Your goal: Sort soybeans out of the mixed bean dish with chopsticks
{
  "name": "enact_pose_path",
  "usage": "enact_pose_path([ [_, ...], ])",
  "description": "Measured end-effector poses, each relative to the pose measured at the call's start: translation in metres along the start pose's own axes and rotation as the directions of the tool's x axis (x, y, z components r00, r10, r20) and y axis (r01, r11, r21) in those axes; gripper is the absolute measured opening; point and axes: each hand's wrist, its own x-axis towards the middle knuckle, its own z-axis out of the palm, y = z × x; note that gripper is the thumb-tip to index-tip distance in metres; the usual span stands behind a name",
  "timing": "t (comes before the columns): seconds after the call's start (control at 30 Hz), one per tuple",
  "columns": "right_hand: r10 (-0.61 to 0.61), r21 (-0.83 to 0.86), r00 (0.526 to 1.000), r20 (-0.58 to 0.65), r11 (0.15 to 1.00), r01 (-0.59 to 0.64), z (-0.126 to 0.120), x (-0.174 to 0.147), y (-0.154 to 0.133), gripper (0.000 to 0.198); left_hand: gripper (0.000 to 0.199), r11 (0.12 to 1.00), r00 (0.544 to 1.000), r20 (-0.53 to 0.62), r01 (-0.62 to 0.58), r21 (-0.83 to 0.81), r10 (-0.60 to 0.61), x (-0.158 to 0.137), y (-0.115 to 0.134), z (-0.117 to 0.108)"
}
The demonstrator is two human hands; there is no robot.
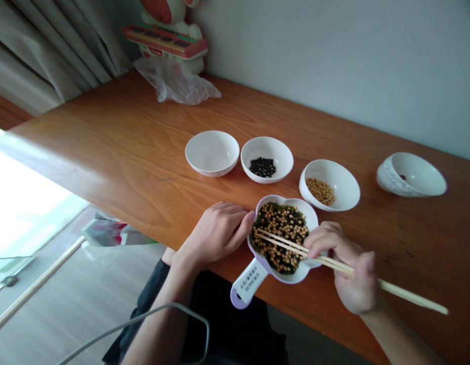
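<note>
Chopsticks (pixel 295 246) you're pinching in your right hand (pixel 347 271) are hovering over the mixed beans (pixel 282 235); beans could slip off (left hand (pixel 215 233), fingers flat, is steadying the scoop dish (pixel 257 276)).

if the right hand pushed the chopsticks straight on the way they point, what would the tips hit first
Probably the left hand's fingertips at the bean dish rim; the chopsticks in the right hand point there across the mixed beans, though depth is unclear.

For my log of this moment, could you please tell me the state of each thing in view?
Handled dish: full of mixed beans.
Chopsticks: held, tips over the mixed beans.
Right hand: closed around the chopsticks.
Left hand: open, touching the dish rim.
First bowl: empty.
Second bowl: some black beans.
Third bowl: some yellow beans.
Far bowl: tilted.
</note>
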Motion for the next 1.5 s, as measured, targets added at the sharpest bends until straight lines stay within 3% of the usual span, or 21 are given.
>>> enact_pose_path([
  [0.23, -0.050, -0.110, 0.999, 0.002, 0.993, 0.050, -0.001, -0.003, 0.007, 0.068, 0.047, 1.000, 1.000, 0.003, 0.000, -0.001, 0.000, 0.000, 0.000, 0.000],
  [0.53, -0.030, -0.037, 0.999, -0.016, 0.999, 0.029, -0.001, -0.004, 0.009, 0.070, 0.046, 1.000, 1.000, 0.004, 0.002, -0.001, -0.002, 0.000, -0.001, 0.000],
  [0.97, -0.206, -0.114, 0.975, 0.083, 0.970, 0.215, -0.001, -0.007, 0.015, 0.066, 0.045, 1.000, 1.000, 0.017, 0.010, -0.001, -0.010, 0.000, -0.001, 0.000],
  [1.5, -0.149, -0.015, 0.988, -0.030, 0.989, 0.149, 0.001, -0.009, 0.013, 0.068, 0.046, 1.000, 1.000, 0.026, 0.016, 0.002, -0.016, -0.001, -0.001, 0.000],
])
